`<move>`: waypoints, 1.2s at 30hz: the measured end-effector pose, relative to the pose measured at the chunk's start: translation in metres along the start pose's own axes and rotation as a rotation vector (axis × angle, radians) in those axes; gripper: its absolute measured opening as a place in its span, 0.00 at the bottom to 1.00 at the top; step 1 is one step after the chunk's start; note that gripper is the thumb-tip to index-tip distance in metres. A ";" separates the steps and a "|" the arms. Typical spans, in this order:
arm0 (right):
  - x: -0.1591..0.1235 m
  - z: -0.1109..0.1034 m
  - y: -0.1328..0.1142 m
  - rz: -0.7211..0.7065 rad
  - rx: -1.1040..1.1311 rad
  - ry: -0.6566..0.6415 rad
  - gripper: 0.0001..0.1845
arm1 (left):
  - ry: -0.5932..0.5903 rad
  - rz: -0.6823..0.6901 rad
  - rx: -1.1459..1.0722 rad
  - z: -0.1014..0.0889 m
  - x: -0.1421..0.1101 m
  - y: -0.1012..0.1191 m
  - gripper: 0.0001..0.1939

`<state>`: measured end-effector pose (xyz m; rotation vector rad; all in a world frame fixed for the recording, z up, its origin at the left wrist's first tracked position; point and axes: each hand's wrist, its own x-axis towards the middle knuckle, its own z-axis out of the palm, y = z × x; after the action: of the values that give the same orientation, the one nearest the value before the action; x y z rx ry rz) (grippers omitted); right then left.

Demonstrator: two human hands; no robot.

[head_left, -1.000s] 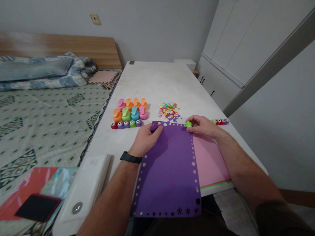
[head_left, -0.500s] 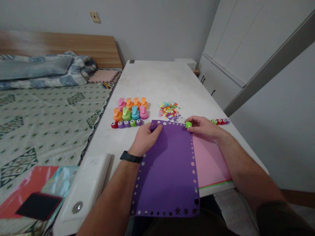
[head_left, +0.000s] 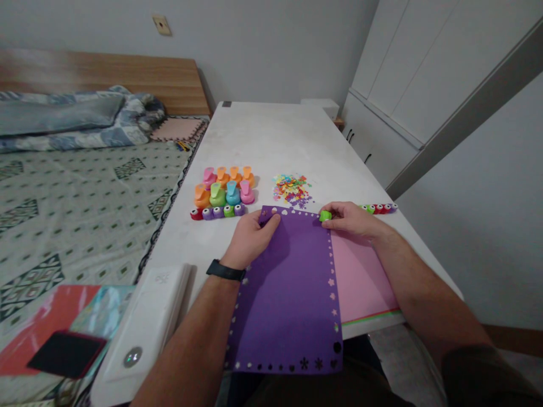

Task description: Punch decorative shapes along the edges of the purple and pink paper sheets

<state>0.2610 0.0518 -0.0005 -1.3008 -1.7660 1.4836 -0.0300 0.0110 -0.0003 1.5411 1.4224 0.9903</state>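
Table [head_left: 263, 135], long and white, stretches before you. Purple paper [head_left: 292, 288] with punched borders reaches over its near edge; your left hand [head_left: 252, 237] grips its top-left corner, your right [head_left: 350, 218] grasps a green punch [head_left: 325, 216] at the top-right.

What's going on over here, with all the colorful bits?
A person's left hand grips a purple sheet near its far left corner, while their right hand holds a small green punch at the far right corner. Cut-out shapes line the sheet's edges. Beyond it lies a pile of colorful cut-outs, with rows of punches to the left. Pink paper shows along the sheet's right side.
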 end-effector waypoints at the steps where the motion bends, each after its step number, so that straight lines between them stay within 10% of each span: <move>1: 0.000 0.000 0.000 -0.002 0.003 0.000 0.16 | -0.002 -0.001 0.000 0.000 0.000 0.001 0.20; 36: 0.005 0.007 0.003 -0.010 -0.129 0.095 0.13 | 0.004 0.012 0.050 0.000 0.000 0.000 0.19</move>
<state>0.2543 0.0530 -0.0067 -1.4002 -1.8283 1.2987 -0.0295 0.0106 0.0000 1.5860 1.4522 0.9718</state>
